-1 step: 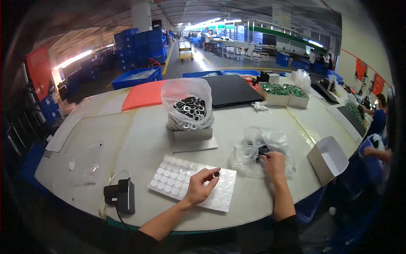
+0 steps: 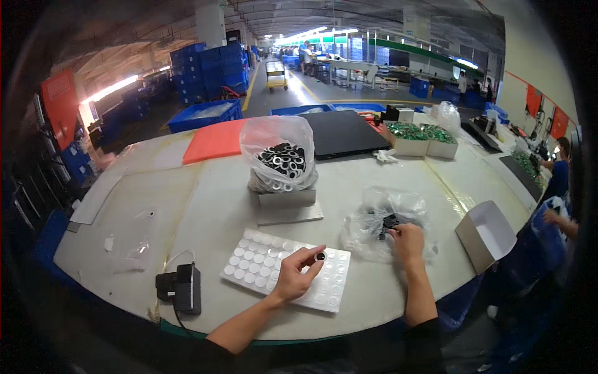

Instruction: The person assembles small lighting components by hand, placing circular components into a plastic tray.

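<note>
My left hand [image 2: 295, 275] is over a white tray [image 2: 331, 304] with rows of round places. Between its thumb and index finger it pinches a small pale ring with a dark centre [image 2: 320, 257]. White discs [image 2: 248, 265] show in the tray's left rows; clear-looking circles fill the right rows. Farther right, my right hand [image 2: 409, 242] reaches into a crumpled clear plastic bag [image 2: 358, 240] holding small black pieces [image 2: 391, 220]. Its fingertips are closed together at those pieces; whether one is gripped is too small to make out.
Beyond the tray, a plastic bag of black-and-silver rings [image 2: 285, 161] stands on a grey box [image 2: 288, 199]. A black device with a cable [image 2: 185, 290] lies at left, an open white box [image 2: 489, 234] at right. Boxes of green boards [image 2: 408, 132] stand farther back. A co-worker's arm [image 2: 560, 221] shows far right.
The whole view has shifted slightly. The ring in my left fingers shows more of its face, and both hands stay at nearly the same places.
</note>
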A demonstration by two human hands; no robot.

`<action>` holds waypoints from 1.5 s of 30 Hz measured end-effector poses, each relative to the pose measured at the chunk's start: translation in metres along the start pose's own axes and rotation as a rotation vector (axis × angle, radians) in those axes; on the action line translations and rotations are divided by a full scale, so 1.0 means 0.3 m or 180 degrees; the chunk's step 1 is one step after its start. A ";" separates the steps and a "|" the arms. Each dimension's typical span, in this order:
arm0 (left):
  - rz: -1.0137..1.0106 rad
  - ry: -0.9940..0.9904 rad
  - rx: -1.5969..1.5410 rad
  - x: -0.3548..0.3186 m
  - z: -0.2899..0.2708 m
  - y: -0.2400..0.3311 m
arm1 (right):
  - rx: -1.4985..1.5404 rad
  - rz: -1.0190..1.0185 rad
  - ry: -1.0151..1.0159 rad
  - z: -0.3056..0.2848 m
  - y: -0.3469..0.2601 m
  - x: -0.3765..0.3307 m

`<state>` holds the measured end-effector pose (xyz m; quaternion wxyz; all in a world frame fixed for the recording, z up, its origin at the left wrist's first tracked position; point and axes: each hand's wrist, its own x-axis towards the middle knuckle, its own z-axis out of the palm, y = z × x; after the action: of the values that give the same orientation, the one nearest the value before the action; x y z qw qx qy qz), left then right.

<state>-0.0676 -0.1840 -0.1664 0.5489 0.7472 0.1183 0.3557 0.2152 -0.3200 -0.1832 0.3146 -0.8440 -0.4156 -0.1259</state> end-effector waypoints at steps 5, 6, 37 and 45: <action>-0.0272 0.0435 -0.0372 0.050 -0.067 0.097 | -0.0099 0.0275 0.0210 0.006 0.001 -0.013; -0.0286 0.0428 -0.0319 0.085 -0.082 0.125 | -0.0077 0.0304 0.0225 0.007 0.029 -0.017; -0.0671 -0.1070 0.2648 0.052 -0.267 0.021 | 0.2110 -0.1005 0.0136 0.043 -0.190 -0.098; -0.0030 -0.1292 0.4309 0.009 -0.168 0.029 | 0.3599 0.0123 -0.0446 0.073 -0.205 -0.096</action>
<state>-0.1007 -0.1486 -0.1502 -0.0237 0.9754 0.2121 0.0551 0.1482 -0.2958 -0.1874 0.6914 -0.5582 -0.4227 0.1782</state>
